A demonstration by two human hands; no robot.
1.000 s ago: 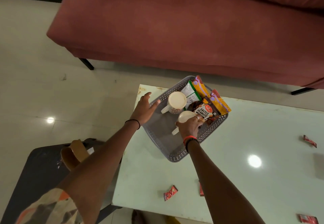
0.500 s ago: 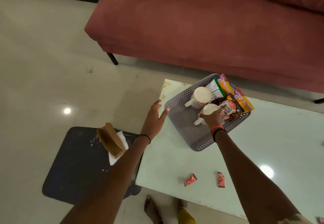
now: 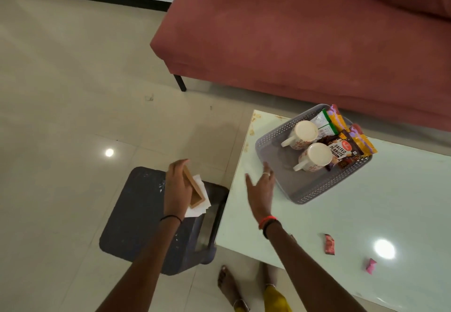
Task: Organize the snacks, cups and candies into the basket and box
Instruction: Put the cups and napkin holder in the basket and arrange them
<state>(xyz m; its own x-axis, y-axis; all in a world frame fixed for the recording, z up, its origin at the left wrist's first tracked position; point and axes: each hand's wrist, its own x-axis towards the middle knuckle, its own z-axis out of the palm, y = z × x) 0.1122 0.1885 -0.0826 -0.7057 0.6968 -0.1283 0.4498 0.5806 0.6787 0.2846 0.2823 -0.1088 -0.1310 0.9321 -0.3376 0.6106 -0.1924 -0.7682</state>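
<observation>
Head view: left hand (image 3: 178,187) gripped the box (image 3: 195,193), right hand (image 3: 262,189) hung free beside the basket (image 3: 305,191).
Its left fingers curled over the brown box on the dark stool (image 3: 141,209); the right fingers were spread, holding nothing. Two cups (image 3: 306,131) and snack packets (image 3: 341,149) sat in the basket, candies (image 3: 329,244) lay loose on the table (image 3: 366,209). Risk: white paper (image 3: 197,210) under the box could drag off the stool with a lift.

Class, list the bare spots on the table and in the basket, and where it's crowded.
Bare: grey perforated basket floor between near rim and two white mugs; pale tabletop between basket and red candy wrapper. Crowded: basket's far side, mugs beside snack packets.
</observation>
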